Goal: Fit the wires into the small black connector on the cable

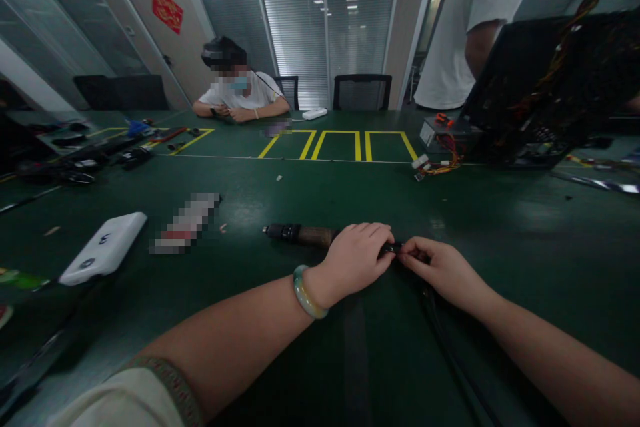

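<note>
A dark electric screwdriver (314,236) with a brown grip lies across the green table, its tip pointing left. My left hand (357,253), a jade bangle at its wrist, is wrapped over the tool's rear half and hides much of it. At the tool's right end, my right hand (445,267) pinches the black plug end of a cord; the fingers cover most of the joint, so how far the plug sits in the tool cannot be seen. From there the black cord (443,330) runs down toward the table's near edge.
A white power bank-like device (105,247) and a blurred-out flat item (187,223) lie to the left. Cables and dark parts (80,160) clutter the far left. An opened computer case (545,93) with a power supply (445,133) stands at right. A masked person (245,90) sits opposite; another stands behind the case.
</note>
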### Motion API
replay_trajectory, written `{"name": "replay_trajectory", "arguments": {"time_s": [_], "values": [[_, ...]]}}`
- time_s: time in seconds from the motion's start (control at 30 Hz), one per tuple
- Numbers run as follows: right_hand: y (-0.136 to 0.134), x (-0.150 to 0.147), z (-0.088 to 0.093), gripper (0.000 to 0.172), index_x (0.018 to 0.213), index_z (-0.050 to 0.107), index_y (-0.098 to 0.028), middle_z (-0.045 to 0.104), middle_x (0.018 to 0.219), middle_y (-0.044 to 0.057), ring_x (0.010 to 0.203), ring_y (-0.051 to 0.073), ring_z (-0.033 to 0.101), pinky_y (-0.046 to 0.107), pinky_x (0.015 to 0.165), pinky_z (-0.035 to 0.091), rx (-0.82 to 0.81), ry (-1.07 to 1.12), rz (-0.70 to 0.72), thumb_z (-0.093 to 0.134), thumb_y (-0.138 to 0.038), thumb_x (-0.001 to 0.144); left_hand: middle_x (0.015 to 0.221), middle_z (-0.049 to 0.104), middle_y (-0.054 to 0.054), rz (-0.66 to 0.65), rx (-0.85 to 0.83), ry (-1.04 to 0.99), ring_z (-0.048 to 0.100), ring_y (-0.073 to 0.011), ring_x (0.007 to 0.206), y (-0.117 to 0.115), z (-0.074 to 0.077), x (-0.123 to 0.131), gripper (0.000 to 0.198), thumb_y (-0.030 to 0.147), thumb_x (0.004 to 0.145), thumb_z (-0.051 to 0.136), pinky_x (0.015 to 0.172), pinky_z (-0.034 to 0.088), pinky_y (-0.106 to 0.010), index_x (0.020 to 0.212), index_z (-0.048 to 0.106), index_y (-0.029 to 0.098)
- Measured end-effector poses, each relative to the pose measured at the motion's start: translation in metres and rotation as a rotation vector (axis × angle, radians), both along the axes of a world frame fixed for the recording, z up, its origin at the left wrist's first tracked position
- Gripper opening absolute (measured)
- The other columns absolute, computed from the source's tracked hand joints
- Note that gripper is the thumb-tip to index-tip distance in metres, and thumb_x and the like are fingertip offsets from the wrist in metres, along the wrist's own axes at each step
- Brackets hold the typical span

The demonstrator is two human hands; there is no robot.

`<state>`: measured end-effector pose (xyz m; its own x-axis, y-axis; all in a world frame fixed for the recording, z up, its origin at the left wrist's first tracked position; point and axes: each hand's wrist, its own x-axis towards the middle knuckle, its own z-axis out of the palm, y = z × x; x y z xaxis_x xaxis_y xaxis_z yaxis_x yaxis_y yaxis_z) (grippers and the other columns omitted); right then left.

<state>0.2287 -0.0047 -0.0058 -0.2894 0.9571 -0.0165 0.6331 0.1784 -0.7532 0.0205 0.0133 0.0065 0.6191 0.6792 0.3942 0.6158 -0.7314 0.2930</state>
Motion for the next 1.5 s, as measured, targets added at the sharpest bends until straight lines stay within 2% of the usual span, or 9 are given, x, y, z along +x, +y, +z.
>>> {"name": "replay_trajectory", "arguments": {"time_s": [0.23, 0.5, 0.6, 0.73, 1.0, 1.17, 1.33, 1.5], "values": [[-0.0015, -0.0001, 0.0034, 0.017, 0.087, 0.065, -0.024, 0.068, 0.079, -0.001, 0.073, 0.017, 0.063, 0.027, 0.064, 0.045, -0.01, 0.009, 0.005, 0.055, -0.037, 0.089, 0.125, 0.058, -0.002, -0.019, 0.032, 0.051, 0.057, -0.0203, 0.109, 0.0007, -0.0007, -0.001, 0.007, 0.022, 0.092, 0.057, 0.094, 0.045, -0.039, 0.098, 0.06, 0.022], [-0.0019, 0.0004, 0.0039, 0.016, 0.088, 0.065, -0.024, 0.069, 0.08, -0.001, 0.073, 0.017, 0.064, 0.027, 0.063, 0.045, -0.026, -0.002, 0.006, 0.055, -0.037, 0.089, 0.115, 0.062, -0.005, 0.006, 0.007, 0.019, 0.059, -0.0213, 0.104, -0.0012, 0.0017, 0.0, 0.02, 0.023, 0.089, 0.06, 0.091, 0.047, -0.039, 0.108, 0.056, 0.019], [-0.0016, 0.0004, 0.0038, 0.017, 0.088, 0.065, -0.024, 0.069, 0.081, -0.001, 0.073, 0.018, 0.064, 0.028, 0.063, 0.045, -0.025, -0.005, -0.001, 0.055, -0.038, 0.089, 0.117, 0.061, -0.005, -0.005, 0.01, 0.036, 0.059, -0.0217, 0.106, -0.001, 0.0021, -0.0005, 0.015, 0.026, 0.09, 0.06, 0.092, 0.046, -0.04, 0.104, 0.057, 0.019], [-0.0016, -0.0003, 0.0035, 0.018, 0.09, 0.066, -0.024, 0.07, 0.083, 0.0, 0.075, 0.019, 0.065, 0.028, 0.063, 0.045, -0.035, 0.005, -0.001, 0.054, -0.039, 0.089, 0.123, 0.059, -0.004, -0.029, 0.03, 0.075, 0.058, -0.021, 0.109, 0.0003, 0.0015, -0.0012, 0.008, 0.021, 0.093, 0.055, 0.093, 0.045, -0.04, 0.099, 0.06, 0.021], [-0.0003, 0.0003, 0.0006, 0.016, 0.087, 0.064, -0.024, 0.068, 0.079, -0.002, 0.073, 0.017, 0.063, 0.026, 0.063, 0.044, -0.007, 0.012, 0.012, 0.055, -0.037, 0.089, 0.115, 0.062, -0.006, 0.011, 0.006, 0.013, 0.059, -0.022, 0.105, -0.0011, 0.0011, 0.0004, 0.023, 0.026, 0.089, 0.061, 0.092, 0.046, -0.04, 0.11, 0.056, 0.019], [-0.0011, -0.0001, 0.0031, 0.018, 0.089, 0.065, -0.024, 0.069, 0.08, -0.001, 0.074, 0.018, 0.064, 0.027, 0.063, 0.044, -0.016, 0.009, 0.009, 0.054, -0.038, 0.09, 0.123, 0.059, -0.003, -0.023, 0.026, 0.06, 0.057, -0.0208, 0.109, 0.0005, -0.0005, -0.0011, 0.008, 0.022, 0.092, 0.056, 0.094, 0.044, -0.04, 0.099, 0.06, 0.021], [-0.0012, -0.0005, 0.0039, 0.018, 0.089, 0.065, -0.024, 0.07, 0.081, -0.001, 0.074, 0.018, 0.064, 0.027, 0.063, 0.044, -0.017, -0.001, 0.009, 0.054, -0.038, 0.089, 0.122, 0.06, -0.002, -0.018, 0.022, 0.07, 0.058, -0.0201, 0.109, 0.0003, 0.0006, -0.0012, 0.013, 0.02, 0.092, 0.056, 0.094, 0.045, -0.039, 0.104, 0.059, 0.022], [-0.0012, -0.0002, 0.0026, 0.017, 0.088, 0.065, -0.024, 0.069, 0.08, -0.001, 0.072, 0.017, 0.064, 0.027, 0.062, 0.044, -0.016, 0.006, 0.002, 0.055, -0.037, 0.089, 0.115, 0.062, -0.006, 0.005, 0.003, 0.052, 0.059, -0.0218, 0.106, -0.0022, 0.0034, -0.0004, 0.023, 0.026, 0.091, 0.059, 0.09, 0.047, -0.04, 0.113, 0.055, 0.02]]}}
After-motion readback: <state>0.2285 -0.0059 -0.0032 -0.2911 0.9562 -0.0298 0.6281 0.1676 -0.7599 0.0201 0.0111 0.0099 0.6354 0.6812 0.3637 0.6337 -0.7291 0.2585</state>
